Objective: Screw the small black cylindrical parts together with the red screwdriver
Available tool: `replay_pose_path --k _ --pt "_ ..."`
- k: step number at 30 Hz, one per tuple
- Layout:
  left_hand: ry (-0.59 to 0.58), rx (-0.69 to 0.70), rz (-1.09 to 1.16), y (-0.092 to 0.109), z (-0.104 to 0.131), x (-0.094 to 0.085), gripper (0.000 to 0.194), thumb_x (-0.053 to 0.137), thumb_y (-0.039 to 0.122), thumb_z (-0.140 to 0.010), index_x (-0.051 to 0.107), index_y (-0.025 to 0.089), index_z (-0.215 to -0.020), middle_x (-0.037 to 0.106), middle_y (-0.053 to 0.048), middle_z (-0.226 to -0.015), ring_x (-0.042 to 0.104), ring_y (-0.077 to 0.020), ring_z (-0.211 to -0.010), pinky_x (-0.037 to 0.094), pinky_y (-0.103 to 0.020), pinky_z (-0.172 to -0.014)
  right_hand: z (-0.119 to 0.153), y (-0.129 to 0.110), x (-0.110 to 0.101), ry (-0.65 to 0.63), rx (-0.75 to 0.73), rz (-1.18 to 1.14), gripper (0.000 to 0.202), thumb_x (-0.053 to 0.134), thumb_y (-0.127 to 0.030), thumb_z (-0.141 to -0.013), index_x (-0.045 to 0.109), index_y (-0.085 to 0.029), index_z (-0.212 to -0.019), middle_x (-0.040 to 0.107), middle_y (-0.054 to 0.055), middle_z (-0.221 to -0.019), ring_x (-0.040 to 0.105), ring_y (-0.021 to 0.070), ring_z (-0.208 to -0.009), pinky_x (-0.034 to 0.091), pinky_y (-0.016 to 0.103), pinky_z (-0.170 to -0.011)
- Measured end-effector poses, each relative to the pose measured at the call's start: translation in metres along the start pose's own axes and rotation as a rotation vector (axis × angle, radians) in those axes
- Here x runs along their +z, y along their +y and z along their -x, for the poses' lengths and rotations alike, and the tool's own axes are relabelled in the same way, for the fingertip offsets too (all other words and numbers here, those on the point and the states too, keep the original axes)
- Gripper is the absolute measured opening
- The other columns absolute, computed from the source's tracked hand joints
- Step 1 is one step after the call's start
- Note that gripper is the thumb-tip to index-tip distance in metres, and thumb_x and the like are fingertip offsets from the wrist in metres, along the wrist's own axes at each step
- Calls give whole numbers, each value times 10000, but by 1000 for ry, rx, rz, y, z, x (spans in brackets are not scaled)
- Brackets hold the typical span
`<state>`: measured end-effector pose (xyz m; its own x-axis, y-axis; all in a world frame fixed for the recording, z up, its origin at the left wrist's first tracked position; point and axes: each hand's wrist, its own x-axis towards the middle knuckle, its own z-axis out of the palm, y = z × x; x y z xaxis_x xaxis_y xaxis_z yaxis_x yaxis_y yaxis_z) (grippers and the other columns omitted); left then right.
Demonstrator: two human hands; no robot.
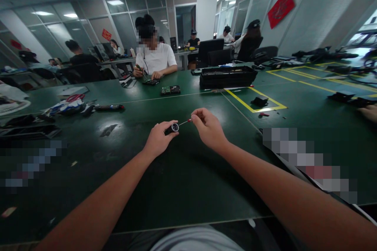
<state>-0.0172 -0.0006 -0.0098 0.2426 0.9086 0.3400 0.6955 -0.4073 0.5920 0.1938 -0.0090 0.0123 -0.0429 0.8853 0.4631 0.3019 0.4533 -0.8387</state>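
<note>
Near the middle of the green table, my left hand (158, 138) is closed round a short black cylinder (172, 128) whose round, pale-rimmed end faces me. My right hand (207, 127) is just to the right, its thumb and fingers pinched on a small red piece (189, 120). A thin metallic rod (183, 122) runs from the red piece toward the cylinder's end. Whether the rod touches or enters the cylinder cannot be made out.
A long black tray (228, 77) and a green circuit board (170, 90) lie beyond my hands. Yellow tape (240, 101) frames a black part (259, 102). A dark tool (109, 107) lies left. Across the table a person in white (159, 57) handles parts.
</note>
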Motion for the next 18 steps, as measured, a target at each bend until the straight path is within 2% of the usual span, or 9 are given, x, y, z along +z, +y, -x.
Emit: replay_pose_path --k 3,5,6,9,14,18 --pt "2 62 -15 4 -2 0 417 688 223 -909 640 282 -1320 669 -57 -1292 593 -256 -1226 353 -529 -1170 -6 11 3 79 179 -197 265 493 -453 -962 616 -222 -919 653 32 -797 607 181 -730 489 336 -689" --pt "-6 84 -45 5 -3 1 423 667 213 -924 623 287 -1338 650 -57 -1328 564 -260 -1267 282 -581 -1203 -11 20 4 192 358 -321 312 473 -502 -958 580 -229 -849 608 18 -738 579 174 -670 498 331 -645" --pt "-15 74 -65 5 -4 2 425 662 210 -928 618 291 -1342 644 -57 -1338 554 -265 -1279 251 -609 -1209 -13 24 5 247 398 -322 312 481 -503 -954 560 -234 -819 588 10 -715 563 169 -647 493 326 -628" --pt "-60 21 -103 2 -5 5 426 667 213 -926 617 301 -1340 641 -55 -1338 550 -275 -1281 205 -661 -1207 -15 30 4 296 375 -255 280 485 -472 -962 558 -237 -829 592 5 -723 559 165 -646 475 321 -618" --pt "-85 23 -108 1 -4 6 427 672 234 -928 614 320 -1342 641 -45 -1330 554 -269 -1269 188 -665 -1214 -10 23 3 227 233 -171 273 461 -460 -984 575 -231 -890 605 1 -744 569 169 -672 457 337 -649" --pt "-90 37 -106 5 -2 6 423 661 224 -931 617 319 -1341 644 -47 -1323 552 -266 -1271 177 -668 -1218 -7 19 4 188 175 -99 280 443 -458 -996 566 -231 -890 598 0 -747 572 177 -703 436 349 -679"
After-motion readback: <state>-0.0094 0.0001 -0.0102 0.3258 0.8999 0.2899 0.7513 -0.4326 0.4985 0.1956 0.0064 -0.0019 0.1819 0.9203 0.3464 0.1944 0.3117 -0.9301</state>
